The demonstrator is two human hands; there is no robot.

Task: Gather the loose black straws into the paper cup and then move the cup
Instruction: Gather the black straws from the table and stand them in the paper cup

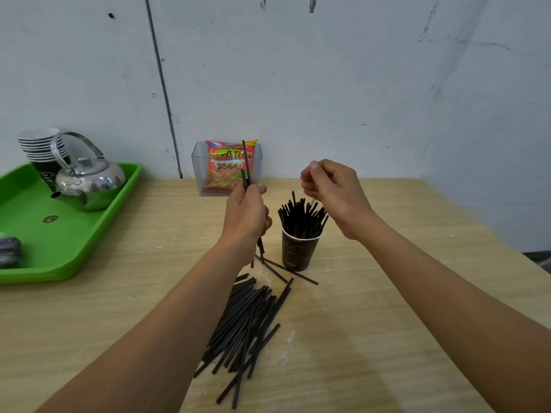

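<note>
A dark brown paper cup (pixel 299 254) stands upright on the wooden table, packed with several black straws (pixel 301 217) that stick out of its top. My left hand (pixel 247 213) grips a few black straws (pixel 247 165) upright, just left of the cup. My right hand (pixel 331 189) hovers above the cup's right side, fingers curled; a thin pale sliver shows under them, and whether they pinch a straw is unclear. A pile of loose black straws (pixel 247 326) lies on the table nearer to me, with a few more (pixel 283 271) at the cup's base.
A green tray (pixel 59 263) at the left carries a steel kettle (pixel 89 183) and stacked paper cups (pixel 41 147). A clear box (pixel 198 174) with a snack packet (pixel 229 165) stands at the wall behind my left hand. The table's right edge runs diagonally (pixel 507 248).
</note>
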